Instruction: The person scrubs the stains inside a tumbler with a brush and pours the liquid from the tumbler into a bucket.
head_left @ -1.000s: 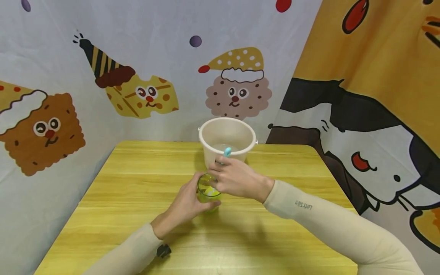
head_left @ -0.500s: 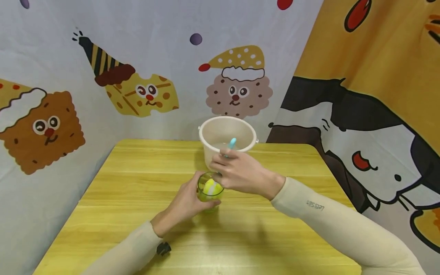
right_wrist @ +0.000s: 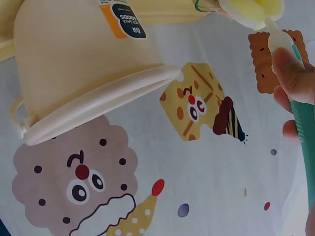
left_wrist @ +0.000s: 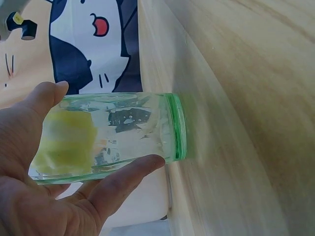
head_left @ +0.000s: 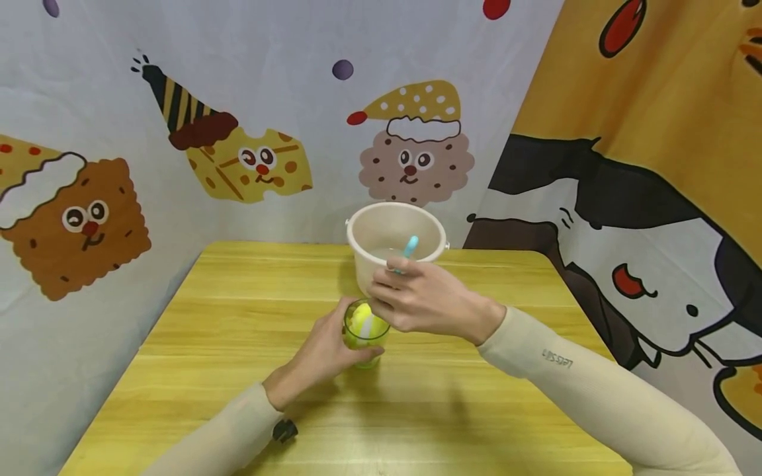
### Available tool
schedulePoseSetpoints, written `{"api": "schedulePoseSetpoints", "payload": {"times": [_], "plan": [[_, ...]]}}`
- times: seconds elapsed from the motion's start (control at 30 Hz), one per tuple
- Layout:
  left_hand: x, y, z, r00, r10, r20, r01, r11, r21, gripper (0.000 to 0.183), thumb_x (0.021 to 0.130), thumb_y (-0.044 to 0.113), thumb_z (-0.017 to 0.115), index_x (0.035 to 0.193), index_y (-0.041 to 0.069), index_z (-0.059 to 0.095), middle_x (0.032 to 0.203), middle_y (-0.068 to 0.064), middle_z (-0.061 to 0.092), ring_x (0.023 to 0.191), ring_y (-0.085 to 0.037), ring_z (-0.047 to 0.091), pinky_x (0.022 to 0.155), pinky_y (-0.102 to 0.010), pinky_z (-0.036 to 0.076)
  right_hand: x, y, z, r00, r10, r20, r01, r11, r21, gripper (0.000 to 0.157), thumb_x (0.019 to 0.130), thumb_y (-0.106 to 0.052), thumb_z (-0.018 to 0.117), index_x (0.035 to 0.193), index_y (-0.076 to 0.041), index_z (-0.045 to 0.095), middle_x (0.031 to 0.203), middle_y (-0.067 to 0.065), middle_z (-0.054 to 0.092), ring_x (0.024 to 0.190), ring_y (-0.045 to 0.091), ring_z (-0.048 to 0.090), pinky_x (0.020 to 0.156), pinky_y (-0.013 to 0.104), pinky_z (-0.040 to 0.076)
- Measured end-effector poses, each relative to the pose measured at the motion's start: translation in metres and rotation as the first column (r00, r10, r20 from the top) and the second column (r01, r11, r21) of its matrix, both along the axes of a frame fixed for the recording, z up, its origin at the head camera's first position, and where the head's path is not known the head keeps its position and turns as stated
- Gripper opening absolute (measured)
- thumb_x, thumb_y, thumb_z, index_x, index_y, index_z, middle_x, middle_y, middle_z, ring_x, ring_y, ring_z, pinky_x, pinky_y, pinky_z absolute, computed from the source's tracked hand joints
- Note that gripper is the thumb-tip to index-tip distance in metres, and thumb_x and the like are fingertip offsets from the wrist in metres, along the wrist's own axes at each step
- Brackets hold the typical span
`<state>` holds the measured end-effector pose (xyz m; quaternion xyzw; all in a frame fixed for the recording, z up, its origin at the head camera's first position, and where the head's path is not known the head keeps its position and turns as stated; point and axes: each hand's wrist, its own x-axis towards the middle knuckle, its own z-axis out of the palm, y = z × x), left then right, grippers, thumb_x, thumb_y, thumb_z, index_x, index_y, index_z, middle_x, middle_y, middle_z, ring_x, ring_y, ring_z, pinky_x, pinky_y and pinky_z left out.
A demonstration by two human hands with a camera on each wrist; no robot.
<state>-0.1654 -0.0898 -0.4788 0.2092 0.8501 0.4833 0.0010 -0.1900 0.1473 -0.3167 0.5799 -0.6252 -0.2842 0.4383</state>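
Higher now, the teal-handled yellow sponge brush [head_left: 359, 320] sits near the mouth of the green-tinted glass tumbler [left_wrist: 110, 132], seemingly being drawn upward.
Left hand [head_left: 326, 345] curls round the tumbler, toward the middle of the yellow wood-grain table [head_left: 238, 317]; right hand [head_left: 431, 299] pinches the brush, before the cream plastic bucket [head_left: 364, 264] at the far edge. Only the left wrist view shows the tumbler's sponge-free lower half.

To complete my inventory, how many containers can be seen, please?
2: the green glass in the left hand, and the pale bucket behind it on the table.
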Motion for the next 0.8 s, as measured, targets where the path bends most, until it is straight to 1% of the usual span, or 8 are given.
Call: {"api": "schedulePoseSetpoints", "payload": {"times": [0.13,0.27,0.37,0.6,0.73,0.8], "plan": [[0.0008,0.0,0.0,1.0,0.0,-0.01,0.0,1.0,-0.015,0.09,0.09,0.033,0.105,0.161,0.018,0.052,0.137,-0.002,0.077,0.115,-0.015,0.076,0.095,-0.031,0.067,-0.001,0.0001,-0.0001,1.0,0.016,-0.01,-0.016,1.0,0.001,0.019,0.095,-0.021,0.094,0.107,-0.028,0.081,0.107,-0.01,0.082,0.103,0.017,0.066,0.11,0.035,0.042],[0.0004,0.0,-0.0002,1.0,0.001,-0.024,-0.002,0.999,-0.037,0.09,0.09,0.031,0.105,0.162,0.017,0.053,0.138,-0.001,0.077,0.117,-0.015,0.076,0.098,-0.032,0.067,-0.0021,0.0,-0.0006,1.0,0.03,-0.009,-0.03,1.0,-0.003,0.02,0.095,-0.023,0.095,0.103,-0.028,0.078,0.107,-0.01,0.083,0.103,0.017,0.066,0.109,0.035,0.041],[-0.0002,0.0002,0.0003,1.0,0.003,-0.025,-0.004,0.999,-0.04,0.091,0.089,0.03,0.106,0.162,0.018,0.053,0.139,0.0,0.076,0.117,-0.015,0.076,0.099,-0.033,0.068,-0.0021,0.0001,-0.0001,0.999,0.031,-0.018,-0.031,0.999,-0.006,0.018,0.095,-0.024,0.094,0.102,-0.028,0.078,0.107,-0.01,0.083,0.103,0.017,0.065,0.109,0.035,0.042],[0.0005,0.001,0.0007,0.999,0.014,-0.032,-0.015,0.999,-0.028,0.091,0.088,0.03,0.106,0.161,0.016,0.054,0.139,-0.002,0.077,0.119,-0.016,0.076,0.101,-0.037,0.068,-0.0024,-0.0011,0.0031,0.999,0.014,-0.042,-0.014,1.0,0.005,0.017,0.095,-0.026,0.095,0.106,-0.027,0.082,0.11,-0.009,0.084,0.106,0.016,0.065,0.11,0.036,0.04],[0.001,0.0009,0.0007,1.0,0.014,-0.013,-0.015,1.0,-0.026,0.091,0.088,0.03,0.107,0.161,0.017,0.054,0.139,0.0,0.077,0.119,-0.015,0.075,0.103,-0.037,0.067,-0.0042,-0.0024,0.0046,1.0,0.011,-0.029,-0.011,1.0,0.005,0.014,0.096,-0.026,0.092,0.1,-0.027,0.078,0.106,-0.008,0.081,0.104,0.017,0.063,0.109,0.036,0.039],[0.0006,0.0011,0.0008,1.0,0.015,-0.018,-0.015,0.999,-0.033,0.092,0.088,0.03,0.107,0.162,0.018,0.054,0.138,0.0,0.077,0.119,-0.015,0.075,0.103,-0.037,0.067,-0.0055,-0.0034,0.0053,1.0,0.008,-0.021,-0.008,1.0,0.006,0.015,0.097,-0.027,0.091,0.096,-0.027,0.076,0.105,-0.008,0.08,0.103,0.017,0.061,0.108,0.036,0.038]]}}
